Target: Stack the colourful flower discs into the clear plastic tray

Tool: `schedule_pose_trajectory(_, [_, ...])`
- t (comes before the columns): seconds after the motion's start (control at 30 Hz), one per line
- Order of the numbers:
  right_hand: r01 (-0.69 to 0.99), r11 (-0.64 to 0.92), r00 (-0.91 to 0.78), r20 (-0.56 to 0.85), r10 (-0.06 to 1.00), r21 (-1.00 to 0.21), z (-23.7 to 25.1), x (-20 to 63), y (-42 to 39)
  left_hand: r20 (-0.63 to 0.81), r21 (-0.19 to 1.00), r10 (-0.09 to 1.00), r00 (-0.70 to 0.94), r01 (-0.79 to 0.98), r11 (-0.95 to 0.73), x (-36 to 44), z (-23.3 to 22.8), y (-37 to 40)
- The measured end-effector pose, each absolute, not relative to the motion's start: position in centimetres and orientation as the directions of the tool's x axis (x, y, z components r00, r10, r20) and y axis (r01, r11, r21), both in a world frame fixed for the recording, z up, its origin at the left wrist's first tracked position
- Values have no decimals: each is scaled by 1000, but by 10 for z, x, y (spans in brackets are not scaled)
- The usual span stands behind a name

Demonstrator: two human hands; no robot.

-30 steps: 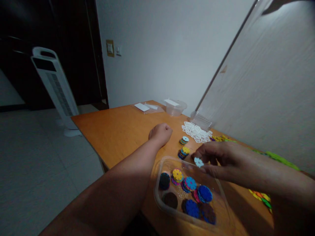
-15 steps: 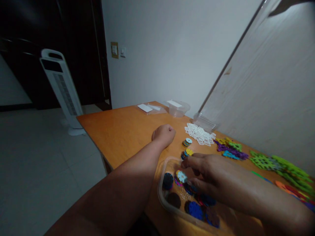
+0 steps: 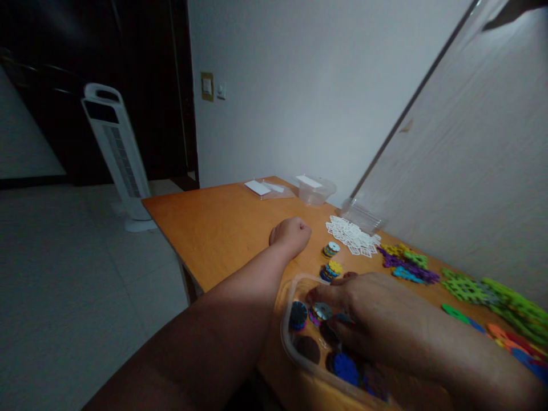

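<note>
My left hand [image 3: 291, 235] rests on the wooden table as a closed fist, with nothing showing in it. My right hand [image 3: 355, 308] reaches down into a clear plastic box [image 3: 287, 337]. Its thumb and fingers are apart, on either side of a small stack topped by a white notched disc [image 3: 323, 311]; whether they touch it I cannot tell. Also in the box are a black notched disc stack [image 3: 298, 314], a dark brown disc [image 3: 308, 349] and blue notched discs [image 3: 346, 368]. Just beyond the box stand a yellow-topped disc stack [image 3: 334, 269] and a white-topped disc stack [image 3: 331, 249].
White lattice pieces [image 3: 353, 235] lie past the stacks, near a clear tray [image 3: 363, 216]. Purple pieces [image 3: 411, 268] and green pieces [image 3: 466, 285] lie along the wall. A clear bowl [image 3: 315, 191] and a plastic bag [image 3: 268, 188] sit at the back. A white tower fan [image 3: 115, 154] stands on the floor.
My right hand has moved from beside the yellow-topped stack down into the box, over the white-topped discs. The view has shifted slightly. My left fist stays put.
</note>
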State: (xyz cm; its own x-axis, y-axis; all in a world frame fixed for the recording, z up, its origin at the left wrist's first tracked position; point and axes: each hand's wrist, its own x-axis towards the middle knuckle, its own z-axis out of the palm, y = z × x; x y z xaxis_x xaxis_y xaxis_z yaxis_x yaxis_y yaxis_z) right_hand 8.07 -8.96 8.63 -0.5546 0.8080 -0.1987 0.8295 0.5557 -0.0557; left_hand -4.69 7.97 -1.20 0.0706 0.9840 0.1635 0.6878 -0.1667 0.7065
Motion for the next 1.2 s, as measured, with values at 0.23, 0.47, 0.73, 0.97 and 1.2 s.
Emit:
schedule_pose_trajectory(0.23, [849,529,-514,-223,828,8,85,80,-86,155,705,985,76,690,-164,-48,-10,78])
schedule_pose_trajectory(0.47, [865,501,-492,-231,839,-25,88,80,-86,165,708,983,75,685,-172,-48,-12,80])
schedule_pose_trajectory(0.73, [899,386,-416,-123,901,-208,109,124,-78,173,702,983,67,692,-171,-47,-12,80])
schedule_pose_trajectory(0.97, [952,223,-253,-127,959,-207,82,165,-44,166,700,984,65,696,-164,-48,-11,80])
schedule_pose_trajectory(1.2, [942,180,-247,-220,944,-284,55,176,-25,169,712,984,56,683,-161,-48,-13,82])
